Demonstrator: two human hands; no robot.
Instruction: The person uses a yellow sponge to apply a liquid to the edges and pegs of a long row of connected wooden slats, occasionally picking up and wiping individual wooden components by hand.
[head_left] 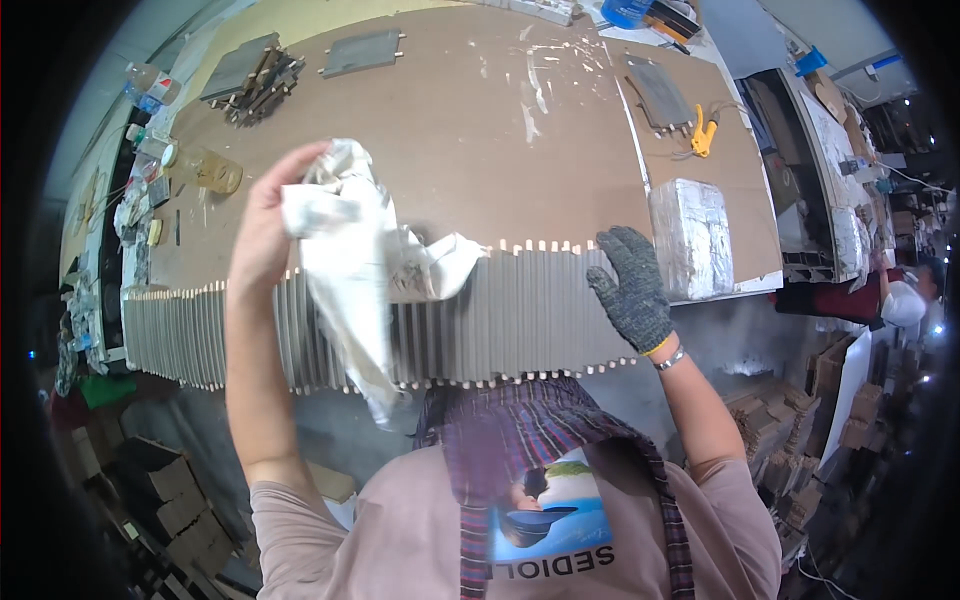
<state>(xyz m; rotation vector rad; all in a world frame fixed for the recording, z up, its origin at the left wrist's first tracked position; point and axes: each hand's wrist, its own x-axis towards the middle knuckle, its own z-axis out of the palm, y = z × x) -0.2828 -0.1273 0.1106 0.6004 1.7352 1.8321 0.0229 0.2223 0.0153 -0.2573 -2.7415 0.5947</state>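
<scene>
Head view: wiping looks to be the step in hand. One bare left hand (262, 225) grips one crumpled white rag (350, 250) above one long row of grey slats (400, 325) at the brown table (480, 140) edge; one gloved right hand (632, 285) lies flat, fingers spread, on the row's right end. Next calls for drawing the rag along the slats.

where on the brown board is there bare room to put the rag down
Bare board lies between the white rag, the upper grey plate and the right grey plate. Crowded: the front edge under the slat row, and the left edge near the bottle.
</scene>
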